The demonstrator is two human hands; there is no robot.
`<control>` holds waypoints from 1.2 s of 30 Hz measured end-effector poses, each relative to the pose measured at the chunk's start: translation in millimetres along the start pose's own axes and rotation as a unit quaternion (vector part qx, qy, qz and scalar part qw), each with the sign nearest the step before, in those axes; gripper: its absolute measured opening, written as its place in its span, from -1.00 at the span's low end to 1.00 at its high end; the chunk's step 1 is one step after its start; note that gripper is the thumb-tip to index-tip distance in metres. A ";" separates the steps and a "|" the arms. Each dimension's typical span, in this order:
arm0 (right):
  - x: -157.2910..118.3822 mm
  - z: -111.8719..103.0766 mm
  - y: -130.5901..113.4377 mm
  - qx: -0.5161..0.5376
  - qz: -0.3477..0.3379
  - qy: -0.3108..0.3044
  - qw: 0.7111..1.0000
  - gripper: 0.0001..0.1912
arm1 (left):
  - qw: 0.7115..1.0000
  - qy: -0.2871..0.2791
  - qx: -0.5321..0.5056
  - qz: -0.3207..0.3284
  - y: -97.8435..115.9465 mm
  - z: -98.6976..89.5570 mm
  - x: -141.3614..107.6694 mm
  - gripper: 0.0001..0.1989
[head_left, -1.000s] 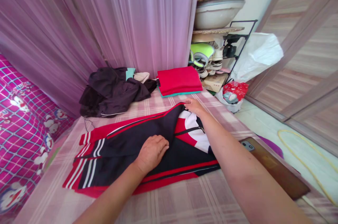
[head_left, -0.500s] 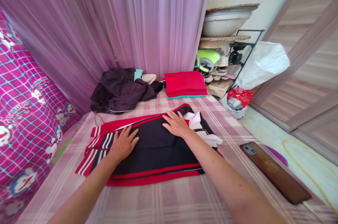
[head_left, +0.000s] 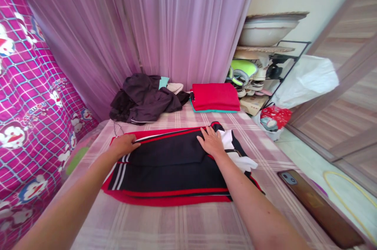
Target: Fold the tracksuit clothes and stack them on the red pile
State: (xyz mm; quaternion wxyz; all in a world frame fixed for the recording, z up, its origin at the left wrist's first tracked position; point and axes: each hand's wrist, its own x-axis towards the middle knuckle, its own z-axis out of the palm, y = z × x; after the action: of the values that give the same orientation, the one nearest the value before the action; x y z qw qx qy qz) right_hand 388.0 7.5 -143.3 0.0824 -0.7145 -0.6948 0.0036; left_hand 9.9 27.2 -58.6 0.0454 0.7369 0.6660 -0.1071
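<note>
Pinching the left end of the smooth, white-striped garment point(head_left: 171, 175), the left hand point(head_left: 125, 145) curls. The right hand point(head_left: 211, 141) lies released, splayed flat across the garment.

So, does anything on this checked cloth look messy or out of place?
Yes, the dark clothes lie crumpled in a heap, beside the neatly folded red stack. Also, white fabric sticks out unevenly at the right end of the black and red garment. I see no spills.
</note>
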 end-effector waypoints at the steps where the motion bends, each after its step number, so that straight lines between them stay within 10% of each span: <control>1: -0.3 0.1 0.1 0.000 0.002 0.004 1.000 -0.38 | 1.000 0.008 -0.010 -0.001 -1.7 -5.8 1.1 -0.63; 9: -0.6 2.8 -0.2 -0.001 0.035 0.025 0.999 -0.35 | 0.995 0.055 0.061 -0.053 6.2 -10.9 4.3 -0.65; 15: 1.3 2.6 2.5 0.002 0.033 0.009 0.999 -0.35 | 0.975 0.198 -0.013 0.103 59.5 33.7 -9.3 -0.55; 27: 22.0 -21.6 -81.1 0.067 -0.080 0.024 0.994 -0.41 | 0.989 0.127 -0.032 0.061 78.0 68.0 -5.0 -0.39; 36: 13.8 -8.2 -7.9 0.092 -0.021 -0.016 0.995 -0.45 | 0.987 0.138 -0.042 0.064 79.0 71.2 -2.9 -0.39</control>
State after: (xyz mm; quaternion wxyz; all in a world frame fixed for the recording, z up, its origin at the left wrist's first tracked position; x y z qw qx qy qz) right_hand 381.6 20.5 -132.8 0.1371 -0.6892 -0.7073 0.0770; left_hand 81.0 0.8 -133.3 -0.0091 0.7832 0.6211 0.0273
